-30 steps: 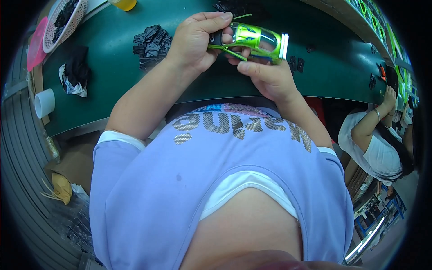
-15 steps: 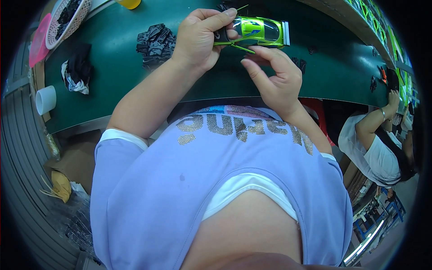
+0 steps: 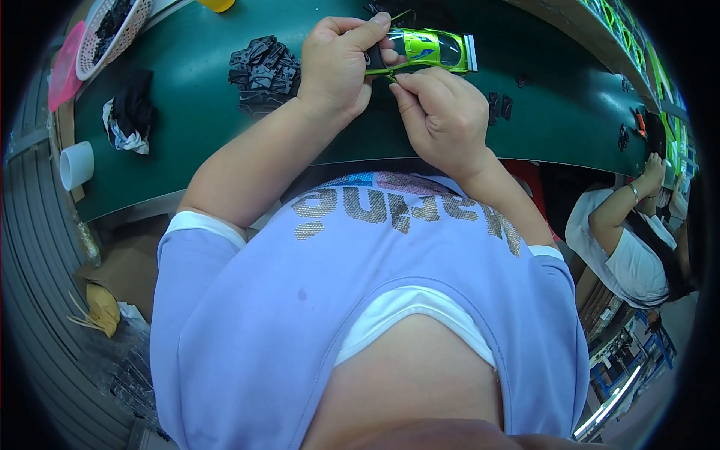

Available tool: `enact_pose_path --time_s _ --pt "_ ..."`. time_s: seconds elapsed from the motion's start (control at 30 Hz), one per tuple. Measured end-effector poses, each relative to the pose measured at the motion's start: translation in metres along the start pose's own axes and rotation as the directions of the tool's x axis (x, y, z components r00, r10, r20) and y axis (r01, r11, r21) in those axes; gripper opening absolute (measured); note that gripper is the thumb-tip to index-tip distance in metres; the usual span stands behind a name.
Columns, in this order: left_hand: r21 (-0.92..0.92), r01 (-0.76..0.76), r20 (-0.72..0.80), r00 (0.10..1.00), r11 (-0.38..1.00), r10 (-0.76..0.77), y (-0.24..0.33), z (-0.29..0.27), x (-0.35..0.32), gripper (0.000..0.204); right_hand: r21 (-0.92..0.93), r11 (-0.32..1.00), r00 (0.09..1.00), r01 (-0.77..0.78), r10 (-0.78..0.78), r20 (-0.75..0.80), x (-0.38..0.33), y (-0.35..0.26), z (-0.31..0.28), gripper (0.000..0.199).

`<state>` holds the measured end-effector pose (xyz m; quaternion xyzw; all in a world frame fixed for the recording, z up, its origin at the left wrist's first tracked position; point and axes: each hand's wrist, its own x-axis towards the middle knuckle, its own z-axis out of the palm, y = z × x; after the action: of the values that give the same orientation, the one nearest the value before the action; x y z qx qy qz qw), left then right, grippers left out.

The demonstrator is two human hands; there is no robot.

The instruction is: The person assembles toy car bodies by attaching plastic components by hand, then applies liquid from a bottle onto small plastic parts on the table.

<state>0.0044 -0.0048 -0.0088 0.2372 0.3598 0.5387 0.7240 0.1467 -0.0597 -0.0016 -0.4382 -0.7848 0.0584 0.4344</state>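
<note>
A bright green toy car [image 3: 450, 51] with dark windows and a pale rear end is held above the green table. My left hand [image 3: 334, 67] is closed around its left end, thumb on top, partly hiding that end. A thin green piece sticks out at the car's far side, beside my left thumb. My right hand [image 3: 448, 112] is closed in a pinch at the near side, thumb and forefinger on the car's thin green door, which the fingers mostly cover. Beyond my left hand, small black parts lie on the table, mostly hidden.
A heap of black plastic parts [image 3: 262, 73] lies left of my hands on the table [image 3: 187, 154]. Farther left are a pale basket [image 3: 112, 52], a black-and-white cloth [image 3: 131, 112] and a white cup [image 3: 76, 166]. An orange-handled tool [image 3: 639, 123] and a co-worker [image 3: 626, 244] are at right.
My right hand has moved left and its parted fingers have closed on the car's near-side door. The door's projecting end is now covered. The car has shifted slightly left.
</note>
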Motion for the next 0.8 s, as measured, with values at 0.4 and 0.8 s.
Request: enact_pose_path --time_s 0.4,0.8 --pt "0.062 0.021 -0.008 1.000 0.998 -0.020 0.005 -0.010 0.007 0.013 -0.053 0.999 1.000 -0.006 0.006 0.004 0.004 0.001 -0.005 0.011" --pt "-0.005 0.033 -0.007 0.999 0.999 -0.033 0.018 -0.010 0.001 0.014 0.031 0.999 0.999 0.032 -0.032 0.027 0.010 0.007 -0.013 0.018"
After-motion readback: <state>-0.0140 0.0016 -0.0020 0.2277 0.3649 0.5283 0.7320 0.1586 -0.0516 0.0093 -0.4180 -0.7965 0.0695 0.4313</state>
